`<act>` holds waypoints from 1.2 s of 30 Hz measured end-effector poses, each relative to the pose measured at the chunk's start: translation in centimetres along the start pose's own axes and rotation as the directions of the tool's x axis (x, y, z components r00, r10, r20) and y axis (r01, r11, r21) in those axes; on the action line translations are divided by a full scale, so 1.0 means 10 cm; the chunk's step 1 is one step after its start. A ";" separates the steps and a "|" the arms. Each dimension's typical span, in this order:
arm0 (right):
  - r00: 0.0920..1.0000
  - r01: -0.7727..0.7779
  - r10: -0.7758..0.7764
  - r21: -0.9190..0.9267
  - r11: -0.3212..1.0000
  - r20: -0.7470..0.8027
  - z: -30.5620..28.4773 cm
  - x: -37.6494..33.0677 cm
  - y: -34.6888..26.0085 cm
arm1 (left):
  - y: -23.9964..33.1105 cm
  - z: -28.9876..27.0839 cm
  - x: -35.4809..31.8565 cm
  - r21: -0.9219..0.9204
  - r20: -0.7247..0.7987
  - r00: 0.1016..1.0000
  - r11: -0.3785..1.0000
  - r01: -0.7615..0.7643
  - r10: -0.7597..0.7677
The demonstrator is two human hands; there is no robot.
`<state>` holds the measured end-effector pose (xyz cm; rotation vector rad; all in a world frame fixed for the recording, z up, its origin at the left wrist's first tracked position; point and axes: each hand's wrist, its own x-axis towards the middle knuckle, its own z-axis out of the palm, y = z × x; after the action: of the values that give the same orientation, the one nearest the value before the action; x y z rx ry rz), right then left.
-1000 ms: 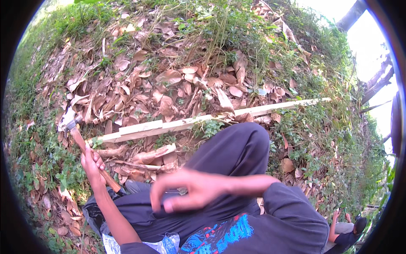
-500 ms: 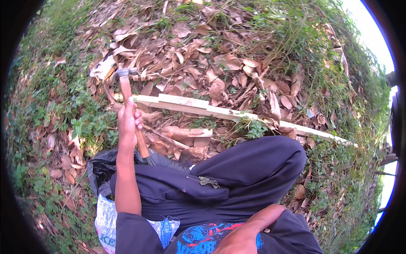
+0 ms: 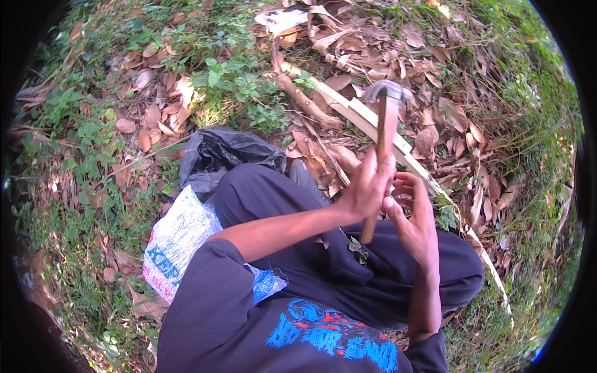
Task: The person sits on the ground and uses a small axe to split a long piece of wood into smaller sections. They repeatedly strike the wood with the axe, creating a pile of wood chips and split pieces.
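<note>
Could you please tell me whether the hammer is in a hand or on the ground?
The hammer is in hand: the left hand is closed around its wooden handle.

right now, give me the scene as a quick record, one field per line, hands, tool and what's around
left hand: closed around the claw hammer
right hand: close beside the left, fingers curled; contact with the tool unclear
tool pose: head up, handle slanting down toward the lap
wood: long pale strip on dry leaves, shorter pale piece along it
person's left: black plastic bag, white sack
</note>
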<state>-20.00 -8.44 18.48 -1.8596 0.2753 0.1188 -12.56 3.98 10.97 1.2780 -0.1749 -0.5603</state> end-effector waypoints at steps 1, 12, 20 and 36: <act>0.999 -0.045 0.044 0.093 0.995 0.014 0.09 -0.01 0.13 | 0.08 0.11 -0.11 0.048 -0.016 0.997 0.996 -0.076 0.077; 0.942 -0.291 0.325 0.274 0.917 -0.087 0.04 -0.02 0.40 | 0.92 -1.05 -0.05 0.777 0.259 0.966 0.591 -0.219 0.017; 0.946 -0.298 0.323 0.355 0.886 -0.011 0.10 0.02 0.45 | 0.72 -3.23 -0.48 0.947 -0.223 0.910 0.145 0.287 -0.349; 0.937 -0.338 0.348 0.332 0.881 0.030 0.16 0.02 0.45 | 0.70 -3.22 -0.94 0.865 -0.500 0.850 -0.144 0.481 -0.165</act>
<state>-20.87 -8.21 13.79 -1.4617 0.6106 0.2712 -4.83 37.31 9.72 3.0211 -0.0129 -0.7298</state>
